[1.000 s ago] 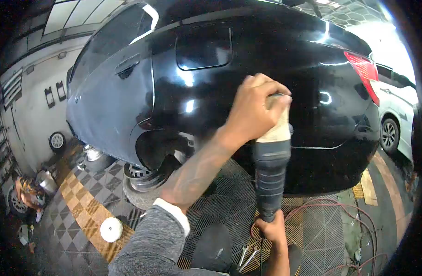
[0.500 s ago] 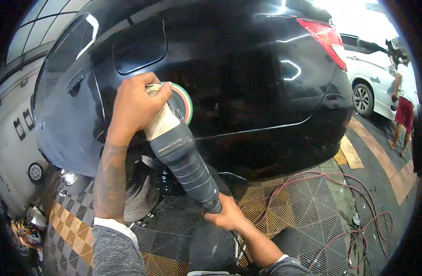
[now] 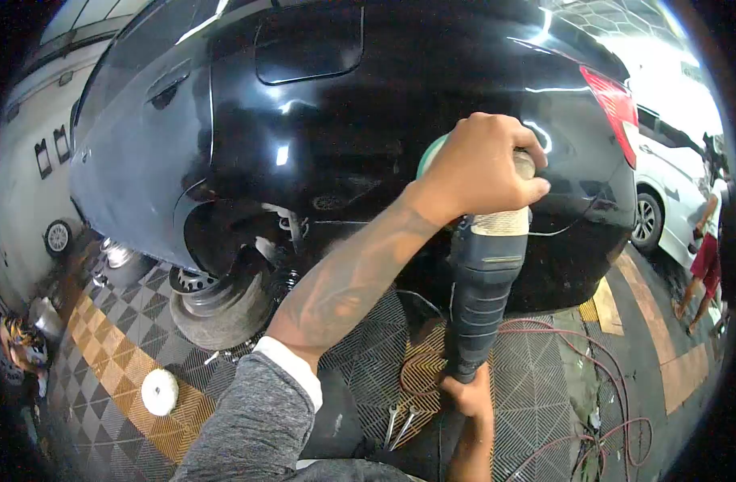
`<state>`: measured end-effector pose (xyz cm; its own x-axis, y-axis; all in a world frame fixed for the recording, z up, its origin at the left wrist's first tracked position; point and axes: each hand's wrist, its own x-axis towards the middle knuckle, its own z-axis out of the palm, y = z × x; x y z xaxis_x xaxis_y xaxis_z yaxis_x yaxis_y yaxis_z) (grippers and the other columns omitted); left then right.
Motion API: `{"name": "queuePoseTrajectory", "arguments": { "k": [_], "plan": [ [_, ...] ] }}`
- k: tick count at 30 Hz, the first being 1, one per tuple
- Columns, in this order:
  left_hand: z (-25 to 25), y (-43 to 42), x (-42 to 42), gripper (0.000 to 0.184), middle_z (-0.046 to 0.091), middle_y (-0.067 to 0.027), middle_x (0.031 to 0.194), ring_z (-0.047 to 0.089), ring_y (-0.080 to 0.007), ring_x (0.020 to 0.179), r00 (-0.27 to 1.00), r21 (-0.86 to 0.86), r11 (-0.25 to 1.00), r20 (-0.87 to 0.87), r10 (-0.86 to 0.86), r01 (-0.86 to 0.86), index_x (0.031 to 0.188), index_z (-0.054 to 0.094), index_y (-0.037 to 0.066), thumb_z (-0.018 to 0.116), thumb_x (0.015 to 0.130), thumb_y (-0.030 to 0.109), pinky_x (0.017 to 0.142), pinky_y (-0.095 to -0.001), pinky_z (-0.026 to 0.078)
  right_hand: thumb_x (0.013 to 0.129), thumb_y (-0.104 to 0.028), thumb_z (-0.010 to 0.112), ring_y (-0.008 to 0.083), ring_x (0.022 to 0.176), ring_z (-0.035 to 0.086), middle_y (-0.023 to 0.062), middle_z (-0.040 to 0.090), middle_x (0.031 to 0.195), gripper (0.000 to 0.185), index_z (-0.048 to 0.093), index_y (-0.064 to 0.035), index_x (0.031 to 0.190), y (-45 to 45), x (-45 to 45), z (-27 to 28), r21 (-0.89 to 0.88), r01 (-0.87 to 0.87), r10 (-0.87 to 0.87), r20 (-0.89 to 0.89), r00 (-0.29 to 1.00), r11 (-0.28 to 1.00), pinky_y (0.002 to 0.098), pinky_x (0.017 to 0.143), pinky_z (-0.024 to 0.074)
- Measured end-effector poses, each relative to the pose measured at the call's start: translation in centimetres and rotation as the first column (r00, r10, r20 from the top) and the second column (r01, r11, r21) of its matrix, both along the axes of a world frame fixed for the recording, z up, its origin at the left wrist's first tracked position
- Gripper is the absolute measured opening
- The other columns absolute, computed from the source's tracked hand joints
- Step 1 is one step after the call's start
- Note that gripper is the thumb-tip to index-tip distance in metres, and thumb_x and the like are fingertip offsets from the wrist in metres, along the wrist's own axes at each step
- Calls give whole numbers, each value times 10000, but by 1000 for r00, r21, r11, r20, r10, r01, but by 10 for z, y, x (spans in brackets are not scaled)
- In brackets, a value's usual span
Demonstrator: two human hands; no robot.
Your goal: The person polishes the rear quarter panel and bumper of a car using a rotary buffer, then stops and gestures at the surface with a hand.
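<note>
A black car polisher [image 3: 487, 273] spans my two hands, its head against the rear side of a black car [image 3: 368, 145]. My left hand [image 3: 484, 165] is wrapped over the tape-covered head at the top. Around the rear end of the body, lower down, my right hand [image 3: 470, 395] is closed. Only an edge of the green-rimmed pad [image 3: 430, 157] shows behind my left hand; its contact face is hidden. To the right of the polisher is the car's red tail light [image 3: 611, 108].
A loose wheel [image 3: 219, 309] lies under the open wheel arch. Two wrenches [image 3: 401, 424] and a white round pad [image 3: 159, 392] rest on the tiled floor. A red hose [image 3: 617, 377] coils at right. A person [image 3: 705, 257] stands near a white car [image 3: 669, 173].
The polisher and both hands have moved right along the car's side, toward the tail light. The polisher now stands more upright. My view has shifted too, bringing the white pad into sight.
</note>
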<state>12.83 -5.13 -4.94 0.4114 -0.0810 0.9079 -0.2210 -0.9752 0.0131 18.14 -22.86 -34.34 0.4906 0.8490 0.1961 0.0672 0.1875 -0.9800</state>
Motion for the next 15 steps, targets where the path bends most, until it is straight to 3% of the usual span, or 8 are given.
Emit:
{"name": "queuePoseTrajectory", "arguments": {
  "k": [1, 3, 5, 7, 9, 12, 15],
  "plan": [
    [1, -1, -4, 271, 750, -144, 864, 738, -298, 812, 1000, -3, 1000, 5, 9, -9, 873, 802, 96, 807, 695, 300, 797, -372, 587, 662, -45, 729, 130, 699, 572, -15, 631, 785, 335, 645, -26, 985, 2, 4, -4, -7, -8, 8, 10, 1000, 1000, 310, 656, 483],
    [1, -4, -9, 263, 753, -148, 810, 742, -295, 754, 996, -220, 971, -18, 91, -92, 860, 806, 88, 807, 713, 307, 763, -369, 593, 661, -54, 736, 131, 691, 568, -12, 631, 776, 320, 647, -25, 967, 8, 2, -8, 0, 16, -16, 35, 999, 1000, 313, 654, 482],
    [1, 2, -23, 256, 747, -155, 766, 740, -288, 703, 991, -183, 975, 30, 131, -124, 849, 808, 84, 808, 733, 312, 726, -366, 592, 661, -63, 744, 132, 684, 565, -9, 632, 768, 305, 649, -24, 949, 16, -7, -5, 11, 42, -43, 48, 998, 999, 315, 653, 481],
    [4, 9, -42, 242, 748, -156, 771, 745, -259, 712, 975, -209, 953, -3, 223, -218, 858, 808, 80, 811, 742, 293, 719, -346, 584, 665, -88, 758, 129, 691, 566, 14, 641, 773, 284, 651, -23, 920, 26, -15, 0, 47, -44, 37, 153, 987, 998, 319, 654, 481],
    [6, 16, -63, 249, 760, -125, 774, 735, -179, 714, 959, -224, 933, -35, 281, -282, 876, 799, 47, 814, 758, 265, 709, -313, 571, 671, -107, 771, 166, 711, 603, 64, 672, 784, 294, 655, -14, 925, 36, -19, -3, -9, -76, 77, 194, 978, 997, 351, 681, 503],
    [8, 28, -95, 284, 768, -111, 812, 722, -152, 727, 925, -211, 900, -75, 373, -381, 895, 788, 25, 814, 773, 280, 711, -310, 568, 691, -138, 785, 298, 871, 717, 176, 746, 961, 412, 680, 1, 1064, 54, -34, 7, -91, -145, 166, 298, 940, 985, 402, 828, 550],
    [15, 37, -127, 282, 763, -96, 836, 704, -130, 742, 900, -217, 873, -114, 422, -437, 934, 770, -1, 798, 817, 253, 697, -300, 558, 706, -151, 787, 320, 945, 730, 201, 746, 1020, 488, 661, -5, 1154, 69, -47, 17, -51, -230, 234, 299, 925, 972, 401, 873, 553]
  ]
}}
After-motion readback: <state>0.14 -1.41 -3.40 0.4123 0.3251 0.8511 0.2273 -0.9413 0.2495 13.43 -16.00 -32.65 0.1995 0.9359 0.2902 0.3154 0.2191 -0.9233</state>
